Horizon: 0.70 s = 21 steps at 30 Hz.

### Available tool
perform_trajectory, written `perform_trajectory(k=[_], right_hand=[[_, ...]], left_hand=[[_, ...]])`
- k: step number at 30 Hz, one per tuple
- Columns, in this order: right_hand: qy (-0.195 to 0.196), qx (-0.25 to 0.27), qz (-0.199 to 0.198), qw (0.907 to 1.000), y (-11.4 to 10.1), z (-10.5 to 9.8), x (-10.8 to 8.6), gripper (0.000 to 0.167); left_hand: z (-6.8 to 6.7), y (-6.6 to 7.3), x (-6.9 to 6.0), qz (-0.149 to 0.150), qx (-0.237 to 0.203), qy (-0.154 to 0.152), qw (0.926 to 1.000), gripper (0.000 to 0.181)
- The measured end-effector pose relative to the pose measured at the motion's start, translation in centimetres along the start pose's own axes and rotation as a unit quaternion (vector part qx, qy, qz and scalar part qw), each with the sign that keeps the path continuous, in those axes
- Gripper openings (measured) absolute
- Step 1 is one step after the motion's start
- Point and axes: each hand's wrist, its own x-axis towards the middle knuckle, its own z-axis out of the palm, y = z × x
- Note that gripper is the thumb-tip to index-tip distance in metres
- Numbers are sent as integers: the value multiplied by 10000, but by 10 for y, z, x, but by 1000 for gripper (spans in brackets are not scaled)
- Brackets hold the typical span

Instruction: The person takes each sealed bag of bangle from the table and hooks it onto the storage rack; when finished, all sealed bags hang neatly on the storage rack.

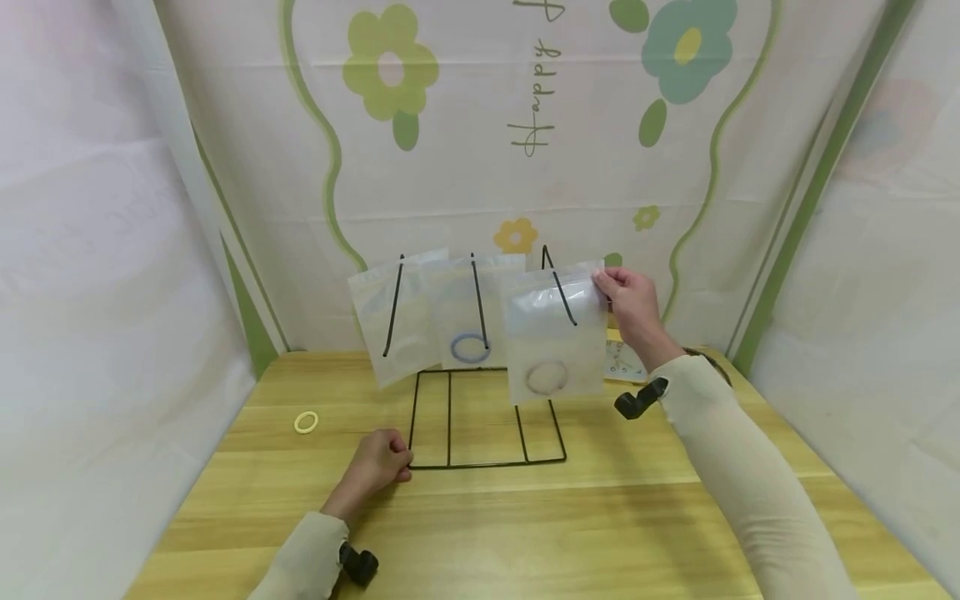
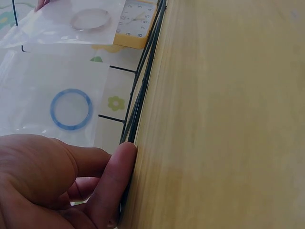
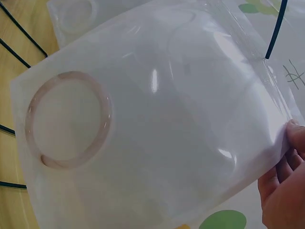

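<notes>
A black wire display rack (image 1: pixel 480 466) with three prongs stands on the table. My right hand (image 1: pixel 636 312) pinches the upper right corner of a clear zip bag (image 1: pixel 555 350), which hangs on the right prong. Inside that bag lies a pinkish bangle (image 3: pixel 106 112). My left hand (image 1: pixel 377 461) grips the front left corner of the rack's base between thumb and curled fingers. On the middle prong hangs a bag (image 1: pixel 498 287) with a blue bangle (image 2: pixel 53 109). The left prong carries a tilted bag (image 1: pixel 375 308) with a pale bangle, faintly visible in the right wrist view.
A small pale yellow ring (image 1: pixel 296 422) lies on the wooden table (image 1: pixel 510 542), left of the rack. Behind the right bag sits a yellow-framed clock (image 1: pixel 624 362), partly covered. Printed white cloth (image 1: pixel 450 183) closes off the back and both sides.
</notes>
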Motion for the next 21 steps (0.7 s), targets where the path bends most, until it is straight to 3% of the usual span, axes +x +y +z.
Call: perform_trajectory(k=[21], right_hand=[[391, -61, 132, 9991, 7, 13, 19, 36]], left_hand=[[0, -3, -2, 30, 43, -30, 10000, 17]])
